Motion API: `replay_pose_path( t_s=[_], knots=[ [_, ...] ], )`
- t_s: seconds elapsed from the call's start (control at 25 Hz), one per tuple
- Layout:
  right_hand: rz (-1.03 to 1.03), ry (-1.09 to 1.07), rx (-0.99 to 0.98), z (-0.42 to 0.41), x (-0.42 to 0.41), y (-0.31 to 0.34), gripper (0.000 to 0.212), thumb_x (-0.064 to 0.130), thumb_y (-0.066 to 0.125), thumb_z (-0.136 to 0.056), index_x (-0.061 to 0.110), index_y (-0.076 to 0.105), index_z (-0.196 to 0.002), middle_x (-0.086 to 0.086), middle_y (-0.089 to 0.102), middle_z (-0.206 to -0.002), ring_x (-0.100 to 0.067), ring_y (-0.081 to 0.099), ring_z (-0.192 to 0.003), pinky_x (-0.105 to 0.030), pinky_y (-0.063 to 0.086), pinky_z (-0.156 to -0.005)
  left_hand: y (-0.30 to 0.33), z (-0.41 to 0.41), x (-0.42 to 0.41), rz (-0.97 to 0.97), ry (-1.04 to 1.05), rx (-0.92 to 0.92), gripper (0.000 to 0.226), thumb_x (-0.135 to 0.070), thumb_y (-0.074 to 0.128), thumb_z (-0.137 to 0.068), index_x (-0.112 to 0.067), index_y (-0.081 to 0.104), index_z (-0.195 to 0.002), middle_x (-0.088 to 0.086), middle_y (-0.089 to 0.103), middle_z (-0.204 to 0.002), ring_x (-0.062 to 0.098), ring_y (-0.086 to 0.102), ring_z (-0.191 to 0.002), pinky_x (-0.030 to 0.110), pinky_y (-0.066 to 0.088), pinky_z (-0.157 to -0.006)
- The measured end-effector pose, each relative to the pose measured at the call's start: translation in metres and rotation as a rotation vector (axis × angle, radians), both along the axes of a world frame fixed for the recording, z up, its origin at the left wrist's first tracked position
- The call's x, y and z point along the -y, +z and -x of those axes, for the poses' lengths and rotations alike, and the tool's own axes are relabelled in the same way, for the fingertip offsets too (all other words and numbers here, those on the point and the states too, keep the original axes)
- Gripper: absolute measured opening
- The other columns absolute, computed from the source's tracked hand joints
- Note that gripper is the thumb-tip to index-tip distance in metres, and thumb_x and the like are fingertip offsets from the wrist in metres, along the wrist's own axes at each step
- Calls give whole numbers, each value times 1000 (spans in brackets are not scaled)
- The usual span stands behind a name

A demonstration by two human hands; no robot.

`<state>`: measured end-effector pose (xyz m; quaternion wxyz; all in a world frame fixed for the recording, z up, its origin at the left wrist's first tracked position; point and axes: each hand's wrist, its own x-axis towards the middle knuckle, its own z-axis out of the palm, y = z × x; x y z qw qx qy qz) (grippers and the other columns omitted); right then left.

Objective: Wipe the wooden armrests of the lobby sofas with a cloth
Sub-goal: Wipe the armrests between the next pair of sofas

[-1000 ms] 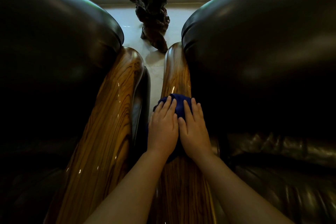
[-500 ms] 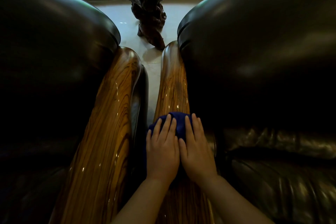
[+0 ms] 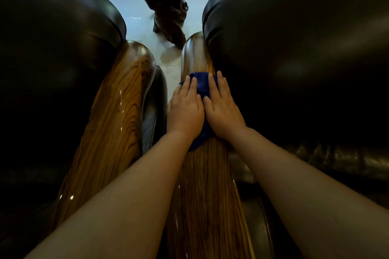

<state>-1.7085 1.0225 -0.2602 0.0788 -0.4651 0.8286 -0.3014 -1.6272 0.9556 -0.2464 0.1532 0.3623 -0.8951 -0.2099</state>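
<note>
A dark blue cloth lies on the glossy striped wooden armrest of the right sofa. My left hand and my right hand press flat on the cloth side by side, fingers pointing away from me, and cover most of it. Blue shows past the fingertips and below the left wrist. A second wooden armrest, belonging to the left sofa, runs parallel on the left with nothing on it.
Dark leather sofa cushions rise on the left and right. A narrow gap with pale floor separates the two sofas. A dark gnarled wooden sculpture stands on the floor beyond the armrests.
Both hands slid the cloth toward me along the right armrest, then pushed it back away toward the armrest's far end. My arms are now stretched further out.
</note>
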Motion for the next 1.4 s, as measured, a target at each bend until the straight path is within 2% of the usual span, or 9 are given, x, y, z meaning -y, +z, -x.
replay_pose_path(
  t_s=[0.16,0.28,0.4,0.48,0.68,0.8,0.88,1.04,1.4],
  knots=[
    [24,-20,20,-15,-9,5,55,25,28,-95,7,10,-144,-15,8,-155,-28,4,-144,-37,6,-117,1,-12,-10,-16,-4,-35,48,-25,22,-96,-16,14,-143,5,13,-155,20,8,-142,36,9,-117],
    [-74,-2,0,-42,-40,3,56,31,20,-95,14,0,-145,-9,-4,-157,-20,-7,-143,-34,3,-116,2,-43,-38,-38,-18,-63,51,-26,24,-95,-20,8,-143,1,8,-156,16,1,-142,33,2,-115],
    [-150,-3,44,-72,-79,9,56,36,18,-95,27,-15,-139,1,-15,-155,-11,-16,-139,-35,4,-117,8,-83,-74,-194,-108,-49,56,-23,26,-94,-32,-8,-139,-9,-7,-155,5,-15,-138,33,-6,-114],
    [-177,-10,-10,-93,-103,18,57,36,23,-95,27,-12,-139,3,-12,-155,-12,-13,-140,-37,7,-117,18,-111,-89,-319,-163,1,63,-15,32,-92,-38,-10,-133,-11,-10,-154,0,-17,-135,30,-7,-113],
    [-164,-35,-25,-105,-126,39,54,25,48,-90,19,27,-140,-4,25,-151,-18,17,-140,-29,19,-111,39,-140,-98,-197,-68,31,52,-9,49,-88,-21,33,-136,-2,37,-142,9,32,-131,20,24,-104],
    [-108,-39,-53,-101,-120,54,26,13,50,-88,16,53,-114,-4,52,-120,-17,47,-113,-23,39,-92,58,-131,-106,-118,-19,-16,30,-9,52,-86,-18,57,-115,1,58,-118,10,50,-108,15,34,-85],
    [-89,-19,-28,-94,-121,71,15,10,49,-88,14,59,-98,-3,58,-103,-16,56,-97,-23,45,-82,74,-127,-106,-93,-19,-44,24,-12,54,-86,-18,61,-108,1,62,-112,11,55,-103,18,38,-82],
    [16,-37,64,-67,-132,136,13,12,57,-84,16,63,-95,-2,61,-98,-13,58,-88,-24,50,-76,128,-122,-104,-61,-45,-119,25,-16,58,-85,-16,62,-109,3,63,-113,14,57,-105,28,46,-92],
    [123,-101,-13,-57,-245,357,11,12,64,-78,13,69,-88,-6,70,-90,-16,62,-82,-27,50,-74,333,-103,-176,70,-236,-194,26,-19,60,-81,-23,66,-105,2,66,-107,13,57,-95,19,37,-77]
  ],
)
